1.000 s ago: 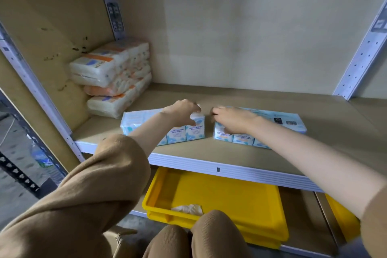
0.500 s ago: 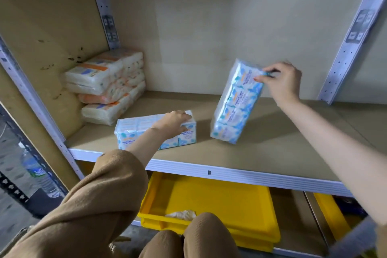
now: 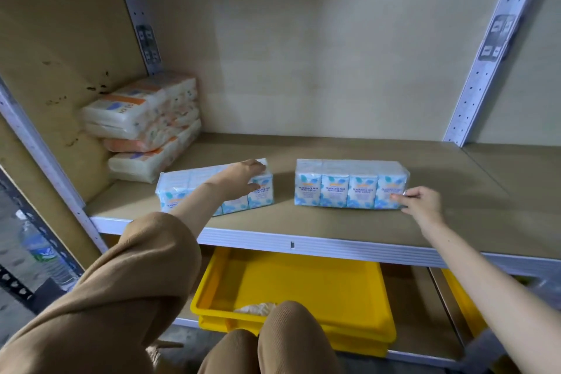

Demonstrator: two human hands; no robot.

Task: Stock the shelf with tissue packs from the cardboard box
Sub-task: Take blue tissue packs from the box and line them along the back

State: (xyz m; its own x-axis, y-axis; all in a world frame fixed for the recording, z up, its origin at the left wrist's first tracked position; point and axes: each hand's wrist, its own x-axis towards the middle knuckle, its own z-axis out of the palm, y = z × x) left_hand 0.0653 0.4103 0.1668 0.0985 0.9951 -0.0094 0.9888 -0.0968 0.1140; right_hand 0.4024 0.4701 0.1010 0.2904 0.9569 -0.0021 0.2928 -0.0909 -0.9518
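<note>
On the tan wooden shelf board (image 3: 349, 228), 2 blue-and-white plastic-wrapped tissue packs stand apart. The left hand (image 3: 239, 181) lies flat over the left tissue pack (image 3: 182, 191), which sits angled. The right hand (image 3: 422, 203) pinches the lower right corner of the right tissue pack (image 3: 349, 184), standing upright with 4 printed faces forward. A stack of white-and-orange tissue bundles (image 3: 145, 121) fills the back left corner. Below sits a yellow plastic tray (image 3: 303, 291).

Left forearm (image 3: 197, 206) hides part of the left tissue pack (image 3: 212, 188) front; a knee (image 3: 291, 331) covers the yellow tray (image 3: 303, 285) front rim; second yellow tray (image 3: 461, 300) mostly hidden; water bottle (image 3: 42, 249) blurred.
</note>
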